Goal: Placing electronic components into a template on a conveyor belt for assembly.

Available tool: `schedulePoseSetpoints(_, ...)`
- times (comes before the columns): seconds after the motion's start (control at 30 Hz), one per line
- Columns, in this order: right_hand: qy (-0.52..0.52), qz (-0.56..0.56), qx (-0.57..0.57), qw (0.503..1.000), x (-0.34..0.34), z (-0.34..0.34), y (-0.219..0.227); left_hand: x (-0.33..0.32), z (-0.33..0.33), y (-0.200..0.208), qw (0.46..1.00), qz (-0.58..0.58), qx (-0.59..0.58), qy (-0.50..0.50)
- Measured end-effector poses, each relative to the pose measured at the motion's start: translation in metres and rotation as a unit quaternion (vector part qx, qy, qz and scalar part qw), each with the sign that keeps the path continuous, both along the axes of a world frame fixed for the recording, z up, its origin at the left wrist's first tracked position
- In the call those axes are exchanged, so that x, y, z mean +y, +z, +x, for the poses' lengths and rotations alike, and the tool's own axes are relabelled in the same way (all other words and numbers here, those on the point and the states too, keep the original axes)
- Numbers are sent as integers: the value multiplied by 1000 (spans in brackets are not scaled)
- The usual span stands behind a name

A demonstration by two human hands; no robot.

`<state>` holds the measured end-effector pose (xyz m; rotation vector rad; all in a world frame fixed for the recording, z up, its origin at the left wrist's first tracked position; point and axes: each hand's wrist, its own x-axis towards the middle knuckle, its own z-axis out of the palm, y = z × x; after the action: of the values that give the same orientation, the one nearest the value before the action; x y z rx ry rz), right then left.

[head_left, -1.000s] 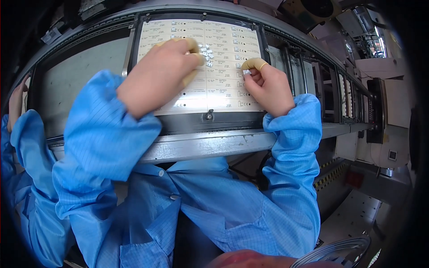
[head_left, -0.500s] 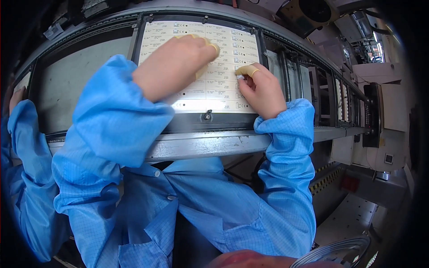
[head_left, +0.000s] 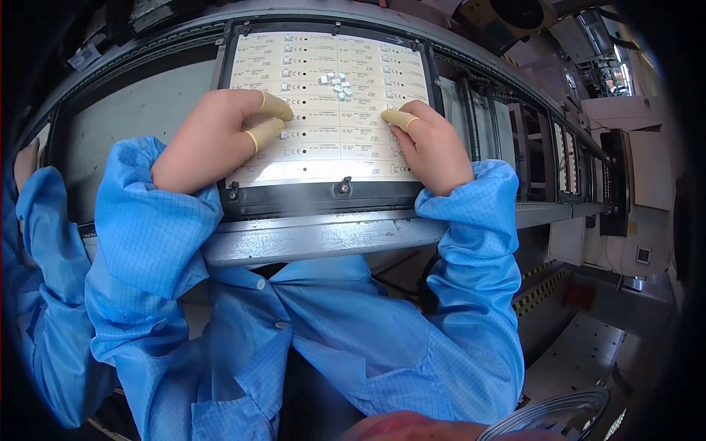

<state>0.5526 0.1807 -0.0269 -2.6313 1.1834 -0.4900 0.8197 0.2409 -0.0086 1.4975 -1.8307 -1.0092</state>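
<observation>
At 9 & 3 o'clock on the printed panel [head_left: 323, 167], I've L hand [head_left: 213, 136] & R hand [head_left: 435, 147] prob. mid-placement, can't tell if pinches are together or loaded, loose white parts [head_left: 340, 89] nr 12; next calls for light, square pressure.

left hand [head_left: 220, 136], right hand [head_left: 435, 148]: hold unclear | panel print [head_left: 323, 133]: too small

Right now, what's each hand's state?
Left hand: curled over the label sheet; whether it holds anything cannot be told.
Right hand: curled over the same sheet; its grip cannot be told.
</observation>
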Motion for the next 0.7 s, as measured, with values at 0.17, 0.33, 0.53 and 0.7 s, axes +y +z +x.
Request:
schedulePoseSetpoints(0.17,1,-24,3,1000,0,-1,1,3,0,10,993,73,92,7)
schedulePoseSetpoints(0.33,-93,90,-76,989,2,-2,3,0,4,6,961,172,215,-13)
schedulePoseSetpoints(0.53,-98,87,-35,991,1,-5,7,7,1,4,986,52,152,-36)
schedulePoseSetpoints(0.7,-45,62,-43,996,-1,-9,4,7,-1,1,994,19,99,-36)
